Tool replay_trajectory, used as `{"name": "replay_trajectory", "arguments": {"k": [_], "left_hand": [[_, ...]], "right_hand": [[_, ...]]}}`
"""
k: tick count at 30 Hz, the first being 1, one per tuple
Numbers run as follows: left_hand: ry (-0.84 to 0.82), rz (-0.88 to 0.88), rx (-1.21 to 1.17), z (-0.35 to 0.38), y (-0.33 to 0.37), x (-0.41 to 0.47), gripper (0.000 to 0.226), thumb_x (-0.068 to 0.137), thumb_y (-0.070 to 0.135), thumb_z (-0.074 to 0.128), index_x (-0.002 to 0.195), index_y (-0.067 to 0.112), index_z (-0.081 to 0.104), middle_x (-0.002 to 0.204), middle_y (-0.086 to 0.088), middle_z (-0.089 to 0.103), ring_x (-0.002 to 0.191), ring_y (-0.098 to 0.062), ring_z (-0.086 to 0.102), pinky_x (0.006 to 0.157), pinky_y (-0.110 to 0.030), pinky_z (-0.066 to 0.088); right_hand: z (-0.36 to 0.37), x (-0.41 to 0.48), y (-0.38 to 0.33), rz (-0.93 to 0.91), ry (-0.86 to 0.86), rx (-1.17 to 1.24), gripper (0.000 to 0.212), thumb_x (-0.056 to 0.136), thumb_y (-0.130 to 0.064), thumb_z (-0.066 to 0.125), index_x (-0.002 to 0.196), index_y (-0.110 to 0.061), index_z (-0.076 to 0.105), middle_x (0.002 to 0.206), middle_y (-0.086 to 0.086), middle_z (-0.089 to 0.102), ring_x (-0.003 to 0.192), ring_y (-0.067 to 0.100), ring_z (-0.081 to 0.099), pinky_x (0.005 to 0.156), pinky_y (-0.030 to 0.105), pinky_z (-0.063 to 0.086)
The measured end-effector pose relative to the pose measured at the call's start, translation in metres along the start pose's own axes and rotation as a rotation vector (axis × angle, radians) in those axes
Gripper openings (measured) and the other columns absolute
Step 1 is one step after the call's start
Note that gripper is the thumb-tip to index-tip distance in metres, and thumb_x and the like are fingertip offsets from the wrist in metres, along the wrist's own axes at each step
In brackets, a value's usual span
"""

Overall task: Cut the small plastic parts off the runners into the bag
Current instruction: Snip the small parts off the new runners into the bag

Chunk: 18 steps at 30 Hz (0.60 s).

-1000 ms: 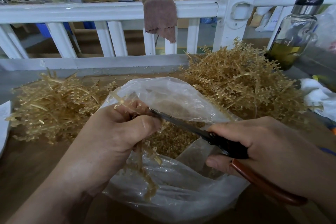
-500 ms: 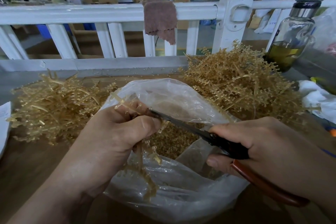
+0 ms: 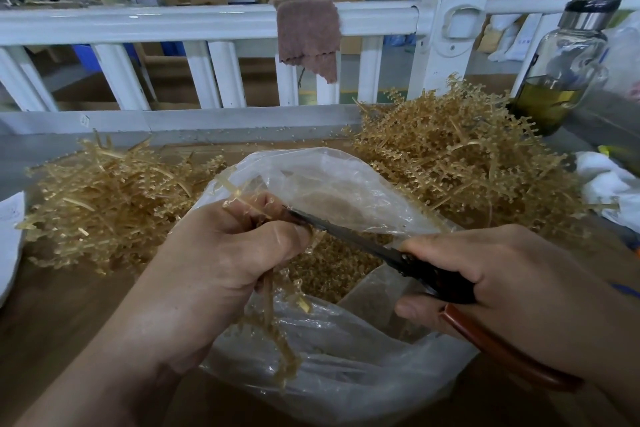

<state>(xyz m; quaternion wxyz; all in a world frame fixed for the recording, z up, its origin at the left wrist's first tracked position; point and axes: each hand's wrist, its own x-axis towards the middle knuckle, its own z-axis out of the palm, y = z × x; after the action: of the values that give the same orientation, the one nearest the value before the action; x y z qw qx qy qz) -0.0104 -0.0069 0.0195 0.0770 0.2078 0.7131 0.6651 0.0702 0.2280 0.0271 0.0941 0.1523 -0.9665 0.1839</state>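
My left hand (image 3: 221,253) grips a bundle of amber plastic runners (image 3: 277,326) over the mouth of a clear plastic bag (image 3: 346,381); the runner ends stick out above and below my fist. My right hand (image 3: 512,288) holds scissors (image 3: 349,232) with red-brown handles, and their dark blades reach left to the runners at my left fingertips. Cut small amber parts (image 3: 336,267) lie heaped inside the bag.
A pile of runners (image 3: 104,198) lies at the left of the wooden table and a bigger pile (image 3: 460,156) at the right. A glass bottle (image 3: 564,66) with yellowish liquid stands at the far right. A white railing (image 3: 173,24) with a brown cloth (image 3: 308,35) runs behind.
Hardly anything moved. Both hands keep their hold, and the scissor blades stay at the runners by my left fingertips.
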Motion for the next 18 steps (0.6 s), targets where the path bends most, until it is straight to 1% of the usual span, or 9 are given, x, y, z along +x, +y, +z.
{"name": "replay_trajectory", "arguments": {"k": [3, 7, 8, 10, 11, 14, 15, 17, 18], "left_hand": [[0.030, -0.028, 0.049, -0.0030, -0.0034, 0.0009, 0.026, 0.052, 0.047, 0.072, 0.049, 0.022, 0.068, 0.056, 0.008, 0.055, 0.052, -0.002, 0.053, 0.050, -0.011, 0.042], [0.032, -0.036, 0.079, -0.0042, -0.0051, 0.0008, 0.027, 0.053, 0.048, 0.072, 0.055, 0.021, 0.069, 0.056, 0.007, 0.054, 0.053, -0.005, 0.053, 0.051, -0.014, 0.044], [0.028, -0.038, 0.081, -0.0046, -0.0056, 0.0007, 0.028, 0.054, 0.048, 0.072, 0.057, 0.020, 0.070, 0.058, 0.006, 0.055, 0.055, -0.006, 0.053, 0.052, -0.018, 0.045], [0.027, -0.047, 0.075, -0.0053, -0.0060, 0.0008, 0.030, 0.053, 0.049, 0.073, 0.061, 0.019, 0.071, 0.061, 0.003, 0.056, 0.059, -0.009, 0.054, 0.059, -0.027, 0.044], [0.022, -0.047, 0.077, -0.0057, -0.0059, 0.0010, 0.029, 0.054, 0.049, 0.073, 0.061, 0.021, 0.072, 0.061, 0.005, 0.058, 0.059, -0.008, 0.056, 0.062, -0.029, 0.043], [0.006, -0.045, 0.078, -0.0049, -0.0060, 0.0009, 0.025, 0.054, 0.049, 0.072, 0.062, 0.025, 0.074, 0.060, 0.010, 0.060, 0.058, -0.004, 0.058, 0.061, -0.025, 0.045], [0.007, -0.047, 0.076, -0.0046, -0.0064, 0.0009, 0.024, 0.054, 0.049, 0.072, 0.060, 0.025, 0.073, 0.060, 0.010, 0.059, 0.057, -0.004, 0.057, 0.058, -0.022, 0.046], [0.011, -0.054, 0.094, -0.0049, -0.0078, 0.0014, 0.025, 0.054, 0.050, 0.071, 0.055, 0.025, 0.070, 0.055, 0.010, 0.054, 0.053, -0.004, 0.053, 0.050, -0.013, 0.043], [0.016, -0.064, 0.104, -0.0050, -0.0087, 0.0017, 0.026, 0.053, 0.050, 0.071, 0.054, 0.024, 0.068, 0.054, 0.009, 0.052, 0.052, -0.005, 0.051, 0.049, -0.013, 0.042]], "right_hand": [[0.0001, 0.0008, 0.0002, -0.008, 0.003, -0.018, 0.046, 0.083, -0.070, 0.049, 0.092, -0.029, 0.066, 0.069, -0.017, 0.058, 0.065, 0.002, 0.058, 0.057, 0.022, 0.044], [-0.0013, 0.0009, -0.0006, -0.013, 0.007, -0.038, 0.044, 0.082, -0.068, 0.050, 0.088, -0.027, 0.066, 0.065, -0.017, 0.055, 0.061, 0.002, 0.055, 0.053, 0.019, 0.040], [-0.0017, 0.0009, -0.0009, -0.014, 0.007, -0.036, 0.043, 0.082, -0.067, 0.051, 0.086, -0.027, 0.066, 0.064, -0.017, 0.054, 0.060, 0.002, 0.054, 0.052, 0.019, 0.039], [-0.0030, 0.0008, -0.0010, -0.013, 0.006, -0.041, 0.042, 0.082, -0.067, 0.051, 0.084, -0.027, 0.065, 0.062, -0.017, 0.052, 0.059, 0.002, 0.053, 0.051, 0.018, 0.038], [-0.0033, 0.0006, -0.0009, -0.013, 0.002, -0.047, 0.042, 0.082, -0.067, 0.051, 0.084, -0.027, 0.065, 0.062, -0.016, 0.052, 0.059, 0.002, 0.053, 0.051, 0.017, 0.038], [-0.0032, 0.0007, -0.0010, -0.012, -0.015, -0.046, 0.040, 0.083, -0.067, 0.050, 0.083, -0.029, 0.063, 0.062, -0.018, 0.053, 0.059, -0.001, 0.054, 0.052, 0.015, 0.038], [-0.0030, 0.0007, -0.0008, -0.010, -0.021, -0.046, 0.040, 0.083, -0.068, 0.050, 0.083, -0.030, 0.063, 0.062, -0.018, 0.053, 0.060, -0.001, 0.054, 0.052, 0.014, 0.038], [-0.0026, 0.0004, 0.0001, -0.008, -0.026, -0.050, 0.041, 0.084, -0.068, 0.050, 0.082, -0.029, 0.062, 0.062, -0.019, 0.053, 0.060, -0.002, 0.055, 0.053, 0.013, 0.038], [-0.0023, 0.0003, 0.0004, -0.005, -0.030, -0.050, 0.040, 0.084, -0.068, 0.050, 0.082, -0.029, 0.062, 0.062, -0.019, 0.053, 0.060, -0.002, 0.055, 0.053, 0.013, 0.038]]}}
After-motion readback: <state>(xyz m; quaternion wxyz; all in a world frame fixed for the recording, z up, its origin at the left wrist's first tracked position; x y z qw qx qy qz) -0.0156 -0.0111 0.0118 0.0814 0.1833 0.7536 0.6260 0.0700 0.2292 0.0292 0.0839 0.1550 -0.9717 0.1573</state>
